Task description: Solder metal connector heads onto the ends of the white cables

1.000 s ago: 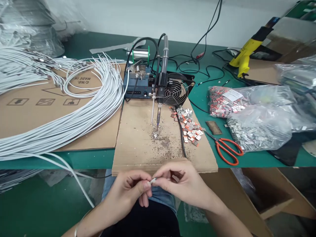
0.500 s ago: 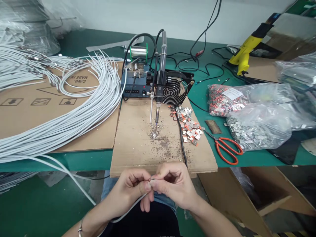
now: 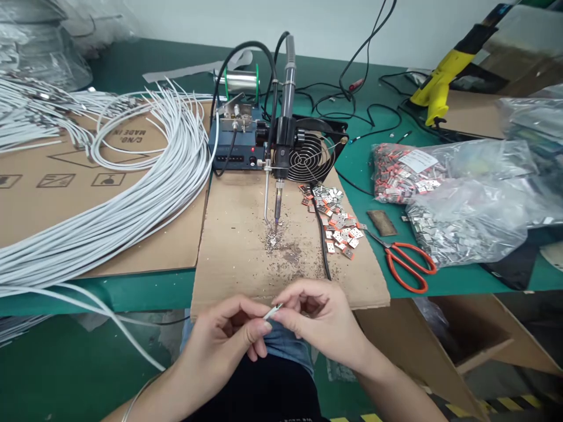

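Note:
Between my two hands, just in front of the cardboard sheet [image 3: 246, 269], is the end of a white cable [image 3: 271, 312]. My left hand [image 3: 235, 334] pinches the cable between thumb and forefinger. My right hand [image 3: 319, 319] closes its thumb and fingertips on the tip, where a small dark bit shows; its exact form is too small to tell. Beyond the hands, a soldering iron [image 3: 278, 199] points down in its stand over solder crumbs. Small metal connectors with orange parts [image 3: 341, 231] lie loose to the right of it.
A thick bundle of white cables [image 3: 145, 211] fills the left. Behind stand a blue soldering station [image 3: 237, 146], a solder spool [image 3: 240, 82] and a fan [image 3: 310, 155]. On the right lie orange-handled scissors [image 3: 411, 266], bags of connectors [image 3: 457, 228] and a yellow heat gun [image 3: 446, 76].
My hands have drawn slightly apart at the cable end, so more of its white tip shows between them. The view has shifted a little.

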The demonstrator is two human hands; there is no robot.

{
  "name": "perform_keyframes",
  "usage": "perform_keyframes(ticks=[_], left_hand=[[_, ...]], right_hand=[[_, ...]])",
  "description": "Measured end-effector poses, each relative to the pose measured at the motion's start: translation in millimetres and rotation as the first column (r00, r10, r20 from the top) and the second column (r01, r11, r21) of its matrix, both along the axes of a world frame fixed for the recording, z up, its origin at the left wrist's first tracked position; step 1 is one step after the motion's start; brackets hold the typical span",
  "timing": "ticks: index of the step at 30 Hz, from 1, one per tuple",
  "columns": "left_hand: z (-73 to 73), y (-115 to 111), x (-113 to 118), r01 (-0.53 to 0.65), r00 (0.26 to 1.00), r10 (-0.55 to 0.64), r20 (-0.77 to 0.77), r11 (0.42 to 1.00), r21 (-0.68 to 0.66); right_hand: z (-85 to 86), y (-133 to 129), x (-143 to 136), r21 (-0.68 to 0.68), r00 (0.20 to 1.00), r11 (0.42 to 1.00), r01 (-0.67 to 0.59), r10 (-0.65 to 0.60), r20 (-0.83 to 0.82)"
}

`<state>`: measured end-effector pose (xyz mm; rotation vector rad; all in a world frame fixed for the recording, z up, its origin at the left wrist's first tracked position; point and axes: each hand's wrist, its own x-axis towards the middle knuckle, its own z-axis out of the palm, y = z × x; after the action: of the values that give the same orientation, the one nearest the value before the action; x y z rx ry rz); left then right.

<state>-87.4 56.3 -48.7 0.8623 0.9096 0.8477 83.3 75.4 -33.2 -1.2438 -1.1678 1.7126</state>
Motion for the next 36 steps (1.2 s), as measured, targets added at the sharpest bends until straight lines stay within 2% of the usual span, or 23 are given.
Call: perform_keyframes(ticks=[6,11,14,18,21,23,25,28,32,36], left_hand=[[-0.9,2.0,-0.1,0.023,0.997,-0.017,0.08,0.997,-0.078],[-1.6,2.5,5.8,0.001,0.993,0.019,0.12,0.986,-0.169],[-3.4,1.3,12.1,-0.021,0.99,0.049,0.135,0.979,-0.202],[3.8,0.3,14.6,-0.068,0.994,0.082,0.067,0.978,-0.197],[17.6,9.8,7.5,-0.143,0.985,0.126,-0.119,0.98,-0.141],[25.4,25.1,0.3,-0.128,0.962,0.099,-0.253,0.987,-0.1],[29.2,46.5,-6.3,-0.008,0.946,-0.015,-0.324,0.998,-0.07],[28.9,81.2,-11.2,0.154,0.892,-0.155,-0.425,0.987,-0.038],[29.0,112.7,-7.4,0.298,0.82,-0.3,-0.487,0.951,-0.084],[31.6,124.3,-1.3,0.304,0.828,-0.314,-0.466,0.948,-0.099]], right_hand=[[3.6,3.3,-2.2,-0.017,0.996,1.0,0.006,-0.008,-0.093],[-1.5,-0.1,-3.6,0.181,0.995,0.983,0.04,-0.022,-0.101],[-4.3,-5.6,-9.0,0.297,0.994,0.949,0.105,-0.088,-0.069],[-4.9,-7.2,-7.8,0.35,0.994,0.931,0.102,-0.105,-0.01],[-2.2,3.2,8.3,0.217,0.987,0.972,0.094,-0.119,0.108],[0.5,15.5,22.3,0.072,0.974,0.992,0.105,-0.118,0.195],[2.8,29.8,33.0,-0.06,0.971,0.996,0.064,-0.048,0.236],[4.3,50.0,36.7,-0.194,0.974,0.98,-0.042,0.084,0.21],[5.3,70.4,26.4,-0.249,0.984,0.967,-0.058,0.098,0.149],[3.9,85.9,18.7,-0.252,0.99,0.967,-0.04,0.072,0.118]])
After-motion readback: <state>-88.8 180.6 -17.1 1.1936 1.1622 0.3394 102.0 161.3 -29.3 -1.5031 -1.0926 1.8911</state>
